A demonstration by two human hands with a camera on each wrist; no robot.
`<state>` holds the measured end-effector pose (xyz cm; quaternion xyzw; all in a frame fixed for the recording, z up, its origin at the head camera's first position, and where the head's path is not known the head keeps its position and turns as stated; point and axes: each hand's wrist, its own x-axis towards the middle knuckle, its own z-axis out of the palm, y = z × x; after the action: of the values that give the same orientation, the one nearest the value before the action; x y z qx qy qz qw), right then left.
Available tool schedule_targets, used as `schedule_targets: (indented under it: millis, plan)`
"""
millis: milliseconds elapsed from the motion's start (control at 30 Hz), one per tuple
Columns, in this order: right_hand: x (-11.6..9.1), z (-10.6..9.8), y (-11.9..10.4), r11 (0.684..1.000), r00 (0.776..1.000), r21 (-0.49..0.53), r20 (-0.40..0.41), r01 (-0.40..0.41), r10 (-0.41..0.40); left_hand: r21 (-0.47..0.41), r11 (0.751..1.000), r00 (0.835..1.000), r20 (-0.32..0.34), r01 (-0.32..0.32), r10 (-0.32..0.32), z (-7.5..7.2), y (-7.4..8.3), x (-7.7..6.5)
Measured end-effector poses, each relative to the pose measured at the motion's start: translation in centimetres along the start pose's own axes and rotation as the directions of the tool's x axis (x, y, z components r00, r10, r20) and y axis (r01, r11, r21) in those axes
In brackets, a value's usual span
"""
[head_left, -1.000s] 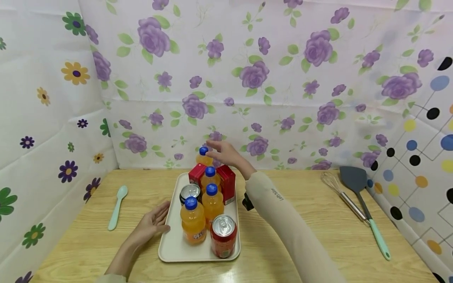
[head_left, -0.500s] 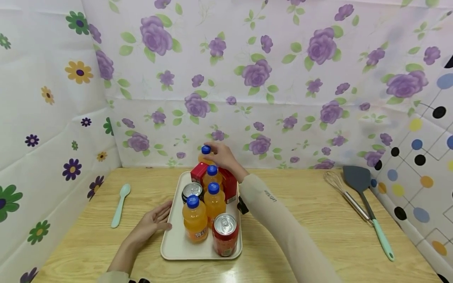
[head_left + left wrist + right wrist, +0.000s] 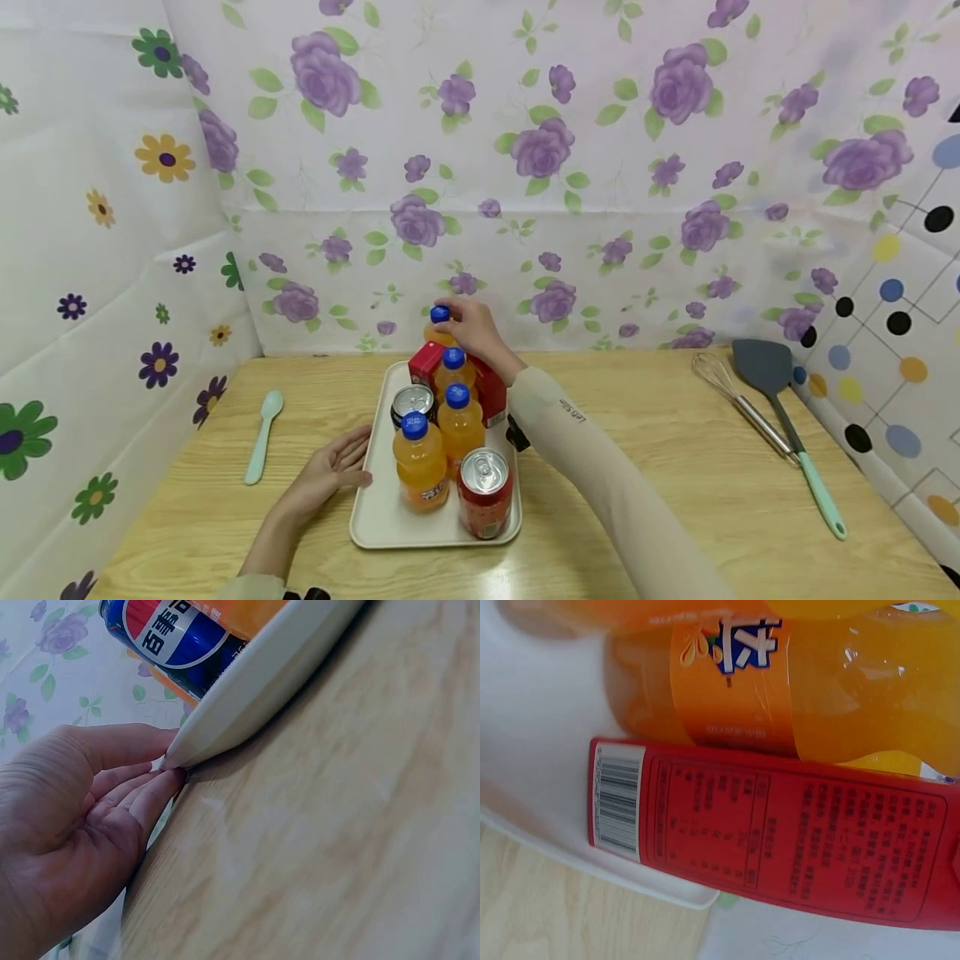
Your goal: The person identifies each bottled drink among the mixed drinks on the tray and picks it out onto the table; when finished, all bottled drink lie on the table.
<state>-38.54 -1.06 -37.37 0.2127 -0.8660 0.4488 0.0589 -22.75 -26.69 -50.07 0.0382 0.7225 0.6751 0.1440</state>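
Observation:
My right hand [image 3: 474, 327] pinches the blue-capped neck of the farthest orange soda bottle [image 3: 437, 335], at the back of the cream tray [image 3: 377, 518]. At the tray's left edge, my left hand [image 3: 330, 468] holds the rim, thumb on top and fingertips beneath it in the left wrist view. Several more orange soda bottles [image 3: 420, 475] stand upright on the tray. A red soda can [image 3: 484, 507] is at the front right corner, and a dark Pepsi can [image 3: 176, 634] on the left side. Red drink cartons [image 3: 780, 832] flank the rear bottles.
A mint green spoon [image 3: 262, 437] lies left of the tray on the wooden table [image 3: 615, 500]. On the right are a whisk [image 3: 746, 408] and a spatula [image 3: 787, 417] with a green handle. Flowered cloth [image 3: 480, 167] hangs directly behind the table.
My right hand has gone from hovering beside the farthest bottle's cap to gripping it there. My left hand stays at the tray's edge. The view has shifted slightly.

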Motion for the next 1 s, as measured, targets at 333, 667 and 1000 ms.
schedule_targets:
  millis: [333, 667, 1000]
  plan:
    - [0.3, -0.4, 0.0, 0.996, 0.998, 0.088, -0.057, -0.013, 0.018, 0.003, 1.0, 1.0, -0.008, 0.005, -0.005, 0.0, 0.0, 0.0]
    - [2.0, -2.9, -1.9, 0.978, 0.977, 0.208, -0.215, 0.027, 0.018, 0.015, 1.0, 1.0, -0.004, -0.012, 0.012, -0.1, 0.3, 0.3]
    - [2.7, -7.0, -2.2, 0.959, 0.935, 0.259, -0.355, 0.119, -0.02, -0.009, 1.0, 1.0, 0.007, -0.017, 0.017, -0.2, 0.0, 0.1]
